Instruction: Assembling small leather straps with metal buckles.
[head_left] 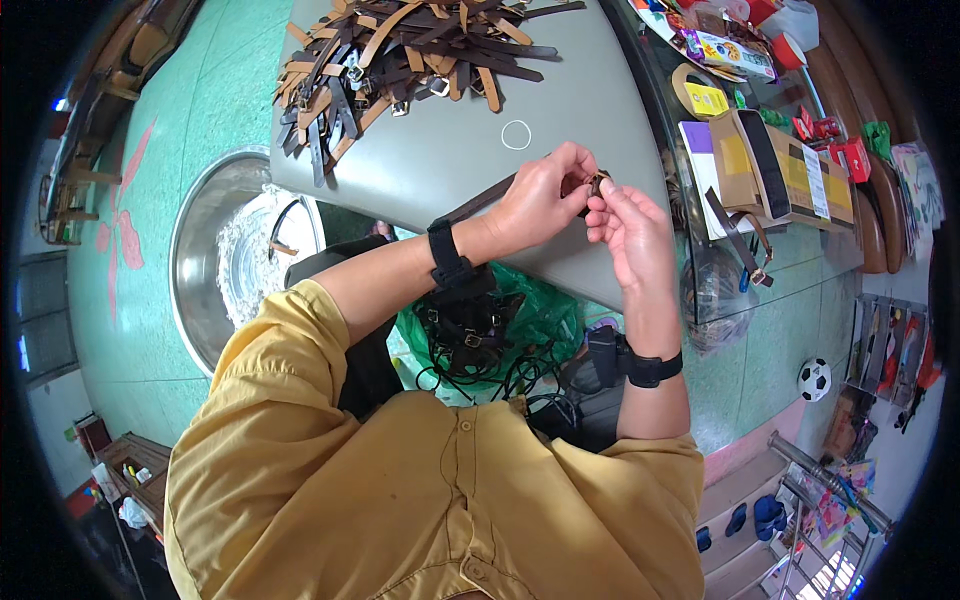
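Over the grey table (600, 95), my left hand (537, 200) is closed around a dark brown leather strap (478, 200). The strap's tail runs out behind the wrist toward the lower left. My right hand (640, 232) pinches the small brown end of this strap between thumb and fingers, just beside the left fingertips. Whether a buckle is on that end cannot be made out. A large heap of brown, tan and black straps with buckles (400, 60) lies at the far left of the table. One white ring (516, 135) rests on the tabletop between heap and hands.
Below my hands, a green plastic bag (550, 310) holds dark buckled straps. A metal basin (190, 265) with white material stands at left. On the right, a glass-topped table carries a cardboard box (790, 170), a tape roll (690, 90) and a loose strap (735, 235).
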